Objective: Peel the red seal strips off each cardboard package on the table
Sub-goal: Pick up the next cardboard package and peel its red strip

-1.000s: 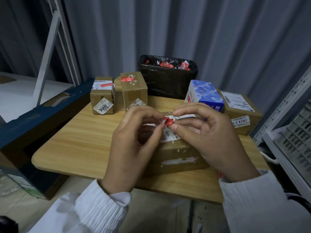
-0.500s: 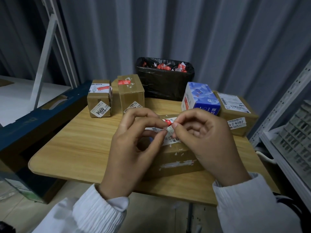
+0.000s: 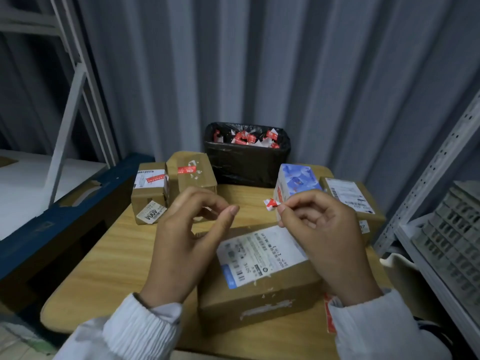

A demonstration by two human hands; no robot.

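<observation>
Both hands have parted since half a second ago, when they met over the box top: the right hand (image 3: 327, 237) now sits raised to the right, pinching a crumpled red seal strip (image 3: 271, 203) between thumb and forefinger, clear of the cardboard. Its other fingers are curled in. The left hand (image 3: 187, 237) hovers apart from it, holding nothing, thumb and fingers loosely bent in a wide C. Below and between them the near package (image 3: 259, 294) lies flat on the wooden table (image 3: 104, 268), its white shipping label (image 3: 259, 253) facing up, with torn paper flecks on its top edge and front. At the far left stand two more packages, touching side by side: the small left package (image 3: 145, 203) with a red strip (image 3: 155, 178) across its label, and the taller package (image 3: 197, 178) with its own red strip (image 3: 186, 169) on top. At the far right a blue carton (image 3: 297, 178) stands against a labelled brown package (image 3: 348, 196). At the far edge, between these two groups, a black-lined bin (image 3: 246, 165) holds a heap of red and white scraps. White ribbed sleeves cover both wrists.
</observation>
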